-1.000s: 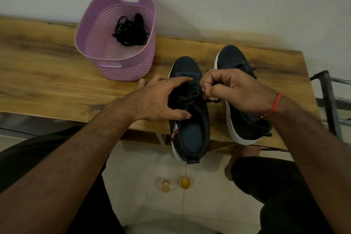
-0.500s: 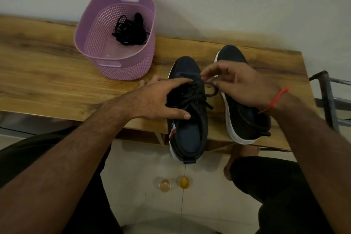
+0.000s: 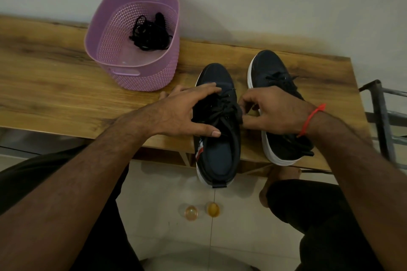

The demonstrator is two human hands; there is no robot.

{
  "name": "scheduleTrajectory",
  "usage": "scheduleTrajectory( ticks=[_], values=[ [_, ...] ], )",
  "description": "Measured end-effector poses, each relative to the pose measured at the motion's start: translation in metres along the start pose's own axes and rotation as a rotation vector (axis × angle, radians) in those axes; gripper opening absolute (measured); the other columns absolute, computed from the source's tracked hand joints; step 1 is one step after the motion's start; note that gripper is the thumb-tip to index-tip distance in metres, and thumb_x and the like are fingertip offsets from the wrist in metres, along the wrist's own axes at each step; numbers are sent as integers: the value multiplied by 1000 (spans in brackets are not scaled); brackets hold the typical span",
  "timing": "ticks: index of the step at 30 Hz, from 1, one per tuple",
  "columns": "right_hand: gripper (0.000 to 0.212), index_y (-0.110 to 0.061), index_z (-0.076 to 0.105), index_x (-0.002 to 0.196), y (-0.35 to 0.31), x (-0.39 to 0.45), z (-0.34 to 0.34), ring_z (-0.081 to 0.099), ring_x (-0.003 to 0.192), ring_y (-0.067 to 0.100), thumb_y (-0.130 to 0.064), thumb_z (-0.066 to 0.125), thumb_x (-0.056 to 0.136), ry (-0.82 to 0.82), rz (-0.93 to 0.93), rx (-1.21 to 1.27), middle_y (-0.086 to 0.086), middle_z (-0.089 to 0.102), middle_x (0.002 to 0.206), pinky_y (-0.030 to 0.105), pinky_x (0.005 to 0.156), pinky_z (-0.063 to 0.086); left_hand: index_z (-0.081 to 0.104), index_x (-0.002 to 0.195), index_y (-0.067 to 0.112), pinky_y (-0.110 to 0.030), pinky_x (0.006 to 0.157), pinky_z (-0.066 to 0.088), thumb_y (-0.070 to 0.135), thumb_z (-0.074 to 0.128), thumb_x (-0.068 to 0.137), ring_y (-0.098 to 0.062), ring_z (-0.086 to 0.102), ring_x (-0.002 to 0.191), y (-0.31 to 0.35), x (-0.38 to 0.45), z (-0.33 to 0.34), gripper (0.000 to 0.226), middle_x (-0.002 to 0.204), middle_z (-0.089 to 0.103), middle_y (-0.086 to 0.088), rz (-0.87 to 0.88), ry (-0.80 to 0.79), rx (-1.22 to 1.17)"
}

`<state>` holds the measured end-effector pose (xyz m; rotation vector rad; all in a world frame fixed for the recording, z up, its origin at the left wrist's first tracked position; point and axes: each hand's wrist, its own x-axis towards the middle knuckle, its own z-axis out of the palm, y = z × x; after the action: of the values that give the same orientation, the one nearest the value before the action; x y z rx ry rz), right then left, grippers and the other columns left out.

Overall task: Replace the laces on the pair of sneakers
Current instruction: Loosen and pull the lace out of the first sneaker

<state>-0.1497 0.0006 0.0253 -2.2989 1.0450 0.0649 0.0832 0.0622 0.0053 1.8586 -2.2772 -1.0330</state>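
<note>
Two dark sneakers are sitting side by side on the wooden bench (image 3: 55,86), heels toward the person. The left hand (image 3: 182,112) is bracing the left sneaker (image 3: 217,138), its fingers spread over the laced part and thumb reaching across the tongue. The right hand (image 3: 273,112) is pinching a black lace (image 3: 222,110) at that shoe's right edge (fingertips curled together). The right sneaker (image 3: 273,68) is lying partly under that wrist. A pink basket (image 3: 141,77) is holding a bundle of black laces (image 3: 149,33).
</note>
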Motion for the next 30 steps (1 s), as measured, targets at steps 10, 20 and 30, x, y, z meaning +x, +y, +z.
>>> scheduleTrajectory(
  ticks=[10, 20, 30],
  values=[
    [21, -7, 66, 105, 22, 1, -24, 57, 105, 29, -14, 65, 85, 629, 181, -64, 11, 62, 108, 38, 94, 43, 17, 156, 48, -53, 112, 19, 84, 57, 61, -22, 18, 148, -1, 0, 2, 109, 166, 14, 20, 1, -3, 22],
    [12, -29, 63, 99, 5, 4, -1, 41, 124, 20, -38, 57, 95, 168, -113, -237, -9, 57, 118, 49, 103, 33, 17, 157, 47, -54, 112, 22, 83, 58, 64, -23, 18, 147, -2, 1, 1, 108, 166, 13, 20, 2, -12, 39],
    [33, -10, 62, 124, 22, 7, -20, 52, 119, 33, -21, 64, 93, 484, 93, -162, 13, 61, 123, 46, 104, 38, 23, 156, 45, -59, 117, 22, 80, 64, 65, -23, 21, 148, -2, -2, -2, 105, 165, 21, 16, 33, -4, -5]
  ],
)
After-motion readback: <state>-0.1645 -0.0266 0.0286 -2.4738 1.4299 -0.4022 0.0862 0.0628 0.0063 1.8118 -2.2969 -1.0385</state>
